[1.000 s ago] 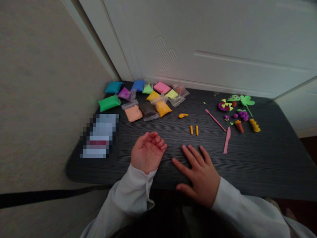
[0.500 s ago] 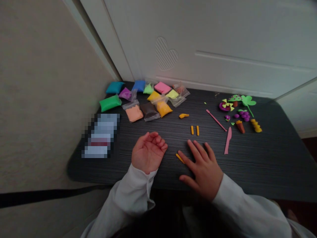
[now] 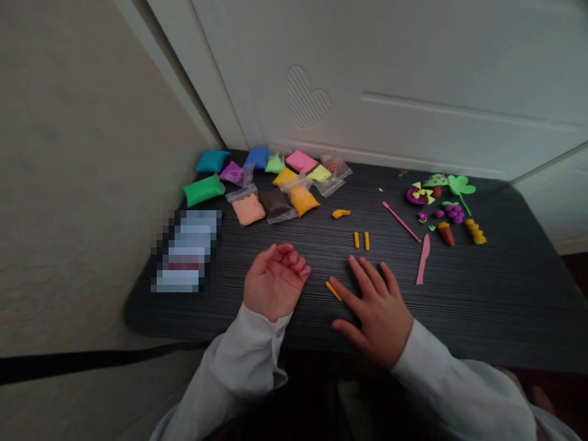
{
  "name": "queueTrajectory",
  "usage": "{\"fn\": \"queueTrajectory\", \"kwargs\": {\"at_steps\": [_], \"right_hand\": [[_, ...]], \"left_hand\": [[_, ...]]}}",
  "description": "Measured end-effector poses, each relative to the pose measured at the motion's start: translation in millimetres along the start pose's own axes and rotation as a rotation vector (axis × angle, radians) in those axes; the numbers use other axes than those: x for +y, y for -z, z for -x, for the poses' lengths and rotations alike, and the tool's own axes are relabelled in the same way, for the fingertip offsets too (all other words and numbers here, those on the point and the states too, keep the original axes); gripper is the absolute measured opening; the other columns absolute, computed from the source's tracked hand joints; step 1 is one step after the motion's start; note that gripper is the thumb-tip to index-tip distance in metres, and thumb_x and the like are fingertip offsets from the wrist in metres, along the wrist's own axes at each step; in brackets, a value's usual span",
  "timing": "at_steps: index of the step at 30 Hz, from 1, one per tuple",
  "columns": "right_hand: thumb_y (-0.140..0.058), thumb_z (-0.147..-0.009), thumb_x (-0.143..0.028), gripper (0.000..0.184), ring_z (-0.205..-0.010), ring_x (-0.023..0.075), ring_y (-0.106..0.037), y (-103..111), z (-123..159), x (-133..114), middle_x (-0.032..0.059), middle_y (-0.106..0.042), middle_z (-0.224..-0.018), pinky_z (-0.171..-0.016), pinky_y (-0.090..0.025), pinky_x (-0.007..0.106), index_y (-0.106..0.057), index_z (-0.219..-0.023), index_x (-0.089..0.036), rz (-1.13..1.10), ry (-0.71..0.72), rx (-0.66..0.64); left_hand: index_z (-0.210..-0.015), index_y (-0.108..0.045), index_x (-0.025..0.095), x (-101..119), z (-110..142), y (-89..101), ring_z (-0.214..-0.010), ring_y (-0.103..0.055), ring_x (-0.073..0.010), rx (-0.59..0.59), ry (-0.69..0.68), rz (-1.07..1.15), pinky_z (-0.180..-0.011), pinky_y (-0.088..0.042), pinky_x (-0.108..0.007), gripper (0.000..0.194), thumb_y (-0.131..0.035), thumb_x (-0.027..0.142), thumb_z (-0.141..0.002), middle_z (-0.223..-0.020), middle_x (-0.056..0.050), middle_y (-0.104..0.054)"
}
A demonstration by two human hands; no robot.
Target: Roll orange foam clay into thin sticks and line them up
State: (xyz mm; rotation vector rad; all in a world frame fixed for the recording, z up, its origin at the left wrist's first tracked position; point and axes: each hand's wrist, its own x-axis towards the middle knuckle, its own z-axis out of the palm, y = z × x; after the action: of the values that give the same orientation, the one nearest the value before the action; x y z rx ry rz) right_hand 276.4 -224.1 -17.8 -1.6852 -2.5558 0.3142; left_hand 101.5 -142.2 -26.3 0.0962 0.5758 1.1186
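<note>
My right hand [image 3: 376,309] lies palm down over the dark table, fingers spread. Its index finger touches or lies right beside a thin yellow-orange clay roll [image 3: 334,291]; the roll's near end is close under that finger. My left hand [image 3: 278,282] rests on its back with the palm up, fingers loosely curled, nothing in it. Just beyond my right fingertips are two short orange clay rolls [image 3: 356,240], side by side. Farther back sits a small orange clay lump [image 3: 341,214]. To the right are a pink plastic knife [image 3: 423,260] and a thin pink modelling stick [image 3: 401,222].
Several bags of coloured clay, among them a green one [image 3: 204,190] and a peach one [image 3: 248,209], fill the table's back left. Finished clay pieces, including purple grapes [image 3: 454,212] and a brown cone [image 3: 445,234], stand at right. A blurred-out object [image 3: 188,251] lies at left.
My right hand has shifted very slightly away from me, its index finger still by the yellow-orange roll. My left hand has not visibly moved.
</note>
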Motion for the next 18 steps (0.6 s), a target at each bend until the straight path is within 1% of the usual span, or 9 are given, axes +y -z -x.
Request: {"fn": "queueTrajectory", "kwargs": {"at_steps": [1, 4, 5, 8, 10, 13, 15, 18], "right_hand": [[-0.038, -0.078, -0.056, 0.059, -0.131, 0.0304, -0.015, -0.1, 0.2, -0.9, 0.0119, -0.016, -0.144, -0.1, -0.009, 0.058, -0.028, -0.132, -0.033, -0.005, 0.011, -0.007], [-0.038, -0.078, -0.057, 0.06, -0.131, 0.0279, -0.017, -1.1, 0.4, -2.6, 0.0094, -0.018, -0.144, -0.102, -0.011, 0.055, -0.026, -0.132, -0.033, -0.035, 0.11, -0.056], [-0.038, -0.078, -0.057, 0.061, -0.13, 0.0285, -0.018, -1.7, 0.1, -1.9, 0.0099, -0.019, -0.143, -0.102, -0.011, 0.056, -0.026, -0.132, -0.033, -0.033, 0.099, -0.041], [-0.041, -0.077, -0.057, 0.061, -0.129, 0.0322, -0.02, -4.1, -2.1, 6.2, 0.0135, -0.018, -0.143, -0.099, -0.011, 0.059, -0.031, -0.131, -0.03, -0.007, -0.002, 0.05], [-0.041, -0.076, -0.057, 0.063, -0.128, 0.0328, -0.021, -4.9, -3.1, 14.6, 0.0145, -0.018, -0.143, -0.099, -0.013, 0.059, -0.031, -0.131, -0.028, -0.007, -0.002, 0.077], [-0.042, -0.078, -0.054, 0.067, -0.128, 0.0303, -0.022, -3.6, -2.7, 25.1, 0.0161, -0.019, -0.142, -0.1, -0.019, 0.055, -0.027, -0.133, -0.02, -0.038, 0.004, 0.11], [-0.043, -0.078, -0.051, 0.064, -0.127, 0.0275, -0.025, -2.5, -2.3, 26.3, 0.0159, -0.025, -0.139, -0.101, -0.023, 0.05, -0.032, -0.13, -0.015, -0.079, -0.04, 0.161], [-0.047, -0.077, -0.049, 0.049, -0.122, 0.0245, -0.034, -4.1, -4.5, 16.4, 0.0123, -0.04, -0.13, -0.101, -0.026, 0.046, -0.051, -0.113, -0.017, -0.151, -0.096, 0.234]], "left_hand": [[-0.07, -0.06, 0.014, 0.1, 0.0, 0.1, -0.057, -0.047, -0.0106, -0.003, 0.001, 0.002, -0.056, -0.039, -0.025, 0.024, -0.041, 0.025, -0.078, -0.058, -0.001, -0.049], [-0.07, -0.061, 0.013, 0.1, 0.2, 0.2, -0.057, -0.048, -0.011, -0.01, -0.005, 0.012, -0.056, -0.039, -0.025, 0.024, -0.041, 0.025, -0.078, -0.058, -0.002, -0.05], [-0.071, -0.061, 0.013, 0.2, 0.4, 0.1, -0.057, -0.048, -0.011, -0.012, -0.006, 0.013, -0.056, -0.039, -0.026, 0.024, -0.041, 0.025, -0.078, -0.058, -0.002, -0.05], [-0.07, -0.061, 0.014, 0.3, 0.6, -0.5, -0.057, -0.048, -0.0107, -0.007, 0.001, 0.011, -0.057, -0.039, -0.025, 0.024, -0.041, 0.025, -0.078, -0.058, -0.001, -0.05], [-0.07, -0.061, 0.014, 0.4, 0.5, -0.9, -0.057, -0.048, -0.0106, 0.004, 0.007, 0.01, -0.057, -0.039, -0.025, 0.023, -0.042, 0.026, -0.078, -0.058, -0.001, -0.05], [-0.07, -0.061, 0.014, 0.3, 0.4, -0.8, -0.057, -0.048, -0.0105, 0.006, 0.004, 0.006, -0.057, -0.039, -0.025, 0.023, -0.043, 0.026, -0.077, -0.058, -0.001, -0.05], [-0.07, -0.061, 0.014, 0.1, 0.3, -0.2, -0.057, -0.047, -0.0104, -0.006, 0.003, 0.007, -0.057, -0.039, -0.025, 0.023, -0.042, 0.025, -0.078, -0.058, -0.001, -0.049], [-0.071, -0.06, 0.013, -0.3, 0.1, 1.2, -0.058, -0.047, -0.0104, -0.021, 0.006, 0.019, -0.057, -0.039, -0.025, 0.024, -0.041, 0.025, -0.078, -0.058, -0.001, -0.049]]}}
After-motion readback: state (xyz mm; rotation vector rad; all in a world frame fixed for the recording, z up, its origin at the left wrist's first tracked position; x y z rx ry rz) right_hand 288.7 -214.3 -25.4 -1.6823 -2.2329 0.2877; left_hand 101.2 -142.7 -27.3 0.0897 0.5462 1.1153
